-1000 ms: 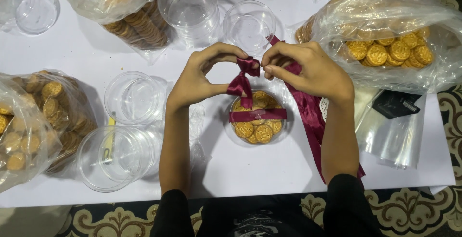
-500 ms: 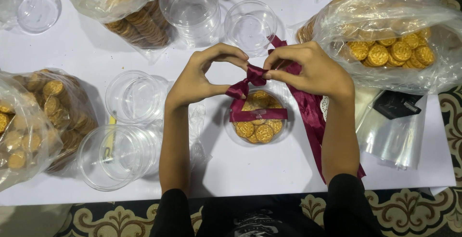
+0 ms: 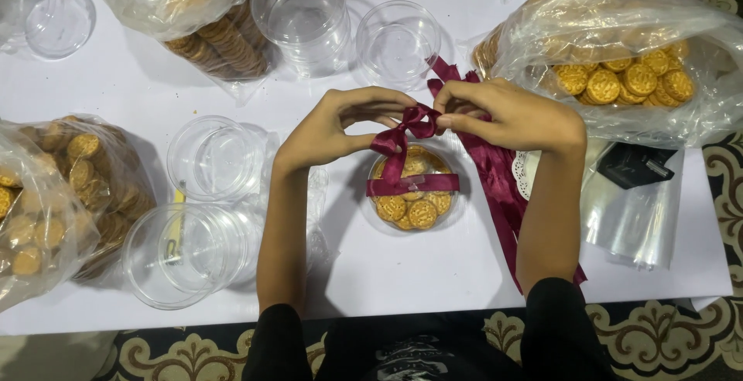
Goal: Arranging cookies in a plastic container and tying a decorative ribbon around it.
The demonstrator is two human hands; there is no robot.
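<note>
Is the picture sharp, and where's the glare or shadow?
Head view: bright, even light; hands and ribbon are sharp. Glare streaks the plastic bags and clear tubs. Soft shadows fall on the white table beside the forearms. Straight-down view, slight bending at the edges.

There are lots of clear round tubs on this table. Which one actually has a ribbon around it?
The cookie-filled tub directly below both hands, left hand and right hand, wears the maroon ribbon. The other clear tubs have none.

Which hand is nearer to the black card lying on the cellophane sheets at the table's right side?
The right hand is nearer; the black card lies just to its right. The left hand is farther left, beyond the ribbon bow.
</note>
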